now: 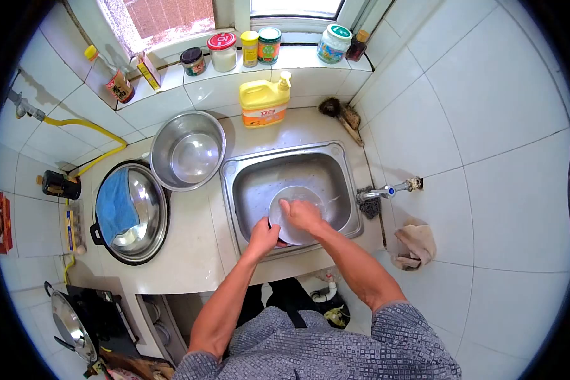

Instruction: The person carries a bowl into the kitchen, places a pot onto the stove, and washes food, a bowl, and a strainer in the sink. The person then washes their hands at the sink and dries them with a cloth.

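Over the sink (348, 201), a round pale bowl (307, 192) is tilted toward me. My left hand (264, 237) grips its near left rim, with the fingers partly hidden behind it. Inside the bowl, my right hand (302, 214) is closed and presses against the inner surface. Whatever lies under its fingers, if anything, is hidden. The steel sink basin shows water drops on its floor.
Left of the sink are a steel basin (195, 155) and a lidded pan (147, 221) under a blue cloth (116, 206). A yellow detergent jug (263, 101) stands behind. A faucet (383, 192) and brushes (342, 117) are at right; jars (223, 52) line the sill.
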The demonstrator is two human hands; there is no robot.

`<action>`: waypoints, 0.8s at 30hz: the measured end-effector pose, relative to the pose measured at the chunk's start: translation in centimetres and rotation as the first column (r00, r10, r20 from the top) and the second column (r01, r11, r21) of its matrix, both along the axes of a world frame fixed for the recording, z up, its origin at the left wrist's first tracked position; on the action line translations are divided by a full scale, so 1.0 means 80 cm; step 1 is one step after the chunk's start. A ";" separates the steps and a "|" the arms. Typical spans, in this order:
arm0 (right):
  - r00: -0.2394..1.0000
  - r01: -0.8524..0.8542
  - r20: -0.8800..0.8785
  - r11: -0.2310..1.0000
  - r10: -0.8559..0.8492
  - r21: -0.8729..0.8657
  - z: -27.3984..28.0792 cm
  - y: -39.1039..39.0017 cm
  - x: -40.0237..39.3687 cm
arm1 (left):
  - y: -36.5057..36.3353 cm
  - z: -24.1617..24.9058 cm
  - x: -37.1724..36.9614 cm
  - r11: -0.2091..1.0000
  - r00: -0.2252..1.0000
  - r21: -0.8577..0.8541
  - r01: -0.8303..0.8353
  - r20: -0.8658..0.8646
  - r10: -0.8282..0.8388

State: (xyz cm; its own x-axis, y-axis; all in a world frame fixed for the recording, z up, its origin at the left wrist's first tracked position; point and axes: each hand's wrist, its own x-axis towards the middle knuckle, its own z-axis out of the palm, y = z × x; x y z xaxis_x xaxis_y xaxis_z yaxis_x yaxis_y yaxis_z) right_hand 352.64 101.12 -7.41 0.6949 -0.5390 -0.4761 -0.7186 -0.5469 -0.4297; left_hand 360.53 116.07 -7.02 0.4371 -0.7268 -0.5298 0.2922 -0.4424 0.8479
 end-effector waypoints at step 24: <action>0.965 0.055 0.260 0.997 -0.037 -0.062 -0.048 0.009 0.004 | 0.013 -0.001 0.006 1.000 0.998 -0.001 -0.017 0.064 0.017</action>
State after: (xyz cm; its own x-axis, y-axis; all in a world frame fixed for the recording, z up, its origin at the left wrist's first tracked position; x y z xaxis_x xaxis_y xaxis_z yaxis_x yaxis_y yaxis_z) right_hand 352.93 101.82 -11.27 0.7629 -0.5986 -0.2441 -0.6131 -0.5502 -0.5669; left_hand 361.01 117.13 -7.12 0.4822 -0.7196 -0.4997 0.2443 -0.4373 0.8655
